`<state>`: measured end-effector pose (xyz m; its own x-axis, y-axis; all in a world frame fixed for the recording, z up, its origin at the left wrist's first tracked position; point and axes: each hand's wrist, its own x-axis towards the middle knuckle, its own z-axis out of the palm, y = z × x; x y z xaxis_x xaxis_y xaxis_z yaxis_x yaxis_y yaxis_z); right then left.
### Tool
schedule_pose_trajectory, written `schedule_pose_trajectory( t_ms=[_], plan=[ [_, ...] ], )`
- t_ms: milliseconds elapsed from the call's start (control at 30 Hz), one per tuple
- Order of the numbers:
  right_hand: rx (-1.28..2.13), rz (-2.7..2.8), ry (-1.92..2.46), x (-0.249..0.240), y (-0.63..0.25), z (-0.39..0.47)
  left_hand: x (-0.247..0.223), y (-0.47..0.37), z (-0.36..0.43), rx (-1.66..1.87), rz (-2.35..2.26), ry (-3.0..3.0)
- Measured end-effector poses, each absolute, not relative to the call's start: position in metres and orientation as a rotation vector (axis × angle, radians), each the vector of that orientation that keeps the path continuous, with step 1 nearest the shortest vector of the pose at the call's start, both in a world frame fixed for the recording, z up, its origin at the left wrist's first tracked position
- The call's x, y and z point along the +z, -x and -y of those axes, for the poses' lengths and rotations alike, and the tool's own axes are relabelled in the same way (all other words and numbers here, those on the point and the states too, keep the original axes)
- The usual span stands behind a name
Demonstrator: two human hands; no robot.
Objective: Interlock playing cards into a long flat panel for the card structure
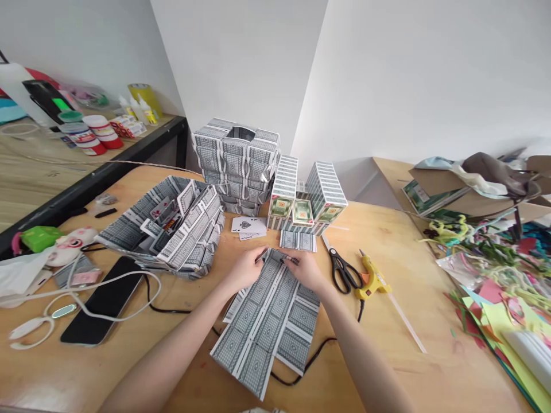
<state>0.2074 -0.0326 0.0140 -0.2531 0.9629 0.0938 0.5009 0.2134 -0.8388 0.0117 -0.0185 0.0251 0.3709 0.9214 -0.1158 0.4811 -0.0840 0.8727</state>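
Observation:
A long panel of joined grey playing cards (260,321) lies in front of me, slanting toward the table's near edge. My left hand (249,267) pinches the far left corner of the panel, and my right hand (305,269) grips its far right corner. Between my hands the panel's far end is bent up. Under its right side more grey cards (297,335) stick out. Just beyond my hands lie an ace of spades (247,225) and a small grey card piece (298,241).
Behind stand a card-built box (236,166) and card-box stacks (327,198). An open card basket (172,223) and a phone (103,301) are left. Black scissors (342,269) and a yellow glue gun (371,278) lie right; a black cable (312,358) runs under the panel.

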Motion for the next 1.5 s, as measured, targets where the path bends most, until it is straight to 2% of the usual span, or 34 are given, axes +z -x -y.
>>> schedule_pose_trajectory(
  t_ms=[300, 567, 700, 900, 1133, 1300, 1500],
  plan=[
    [0.721, 1.869, 1.470, 0.011, -0.187, 0.040, 0.022, -0.021, 0.019, 0.619, -1.304, -1.844],
    [1.004, 1.756, 1.393, 0.015, -0.218, 0.043, 0.019, -0.018, 0.004, 0.677, -1.367, -1.766],
    [0.908, 1.719, 1.474, 0.008, -0.217, 0.048, 0.020, -0.017, 0.005, 0.672, -1.220, -1.634],
    [0.805, 1.636, 1.485, -0.003, -0.199, 0.051, 0.022, -0.022, 0.009, 0.697, -1.341, -1.666],
    [0.788, 1.592, 1.508, -0.002, -0.191, 0.052, 0.027, -0.024, 0.013, 0.691, -1.385, -1.696],
    [0.810, 1.598, 1.418, -0.001, -0.190, 0.056, 0.028, -0.025, 0.015, 0.739, -1.258, -1.672],
    [0.824, 1.581, 1.438, -0.004, -0.190, 0.054, 0.026, -0.026, 0.015, 0.816, -1.390, -1.657]
  ],
)
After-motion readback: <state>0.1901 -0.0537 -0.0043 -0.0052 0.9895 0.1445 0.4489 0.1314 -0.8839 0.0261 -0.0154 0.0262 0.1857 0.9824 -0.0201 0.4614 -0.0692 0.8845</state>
